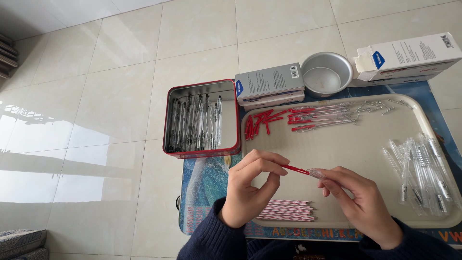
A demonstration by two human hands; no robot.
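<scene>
My left hand (252, 185) pinches the red end of a thin pen refill (297, 169) above the beige tray (356, 144). My right hand (358, 200) holds a clear pen barrel (317, 174) at the refill's other end; the two parts meet between my fingertips. Below my left hand lies a bundle of red-and-white striped refills (288, 210). Red caps (260, 123) and more red-tipped refills (320, 115) lie at the tray's far side, with small springs (380, 106) beside them. Clear barrels (421, 171) are piled at the tray's right.
A red-rimmed metal tin (202, 153) with several finished pens stands left of the tray. Behind the tray are a grey box (269, 84), a round metal bowl (326, 74) and a white box (409, 55). The tray rests on a blue mat (207, 185) over pale floor tiles.
</scene>
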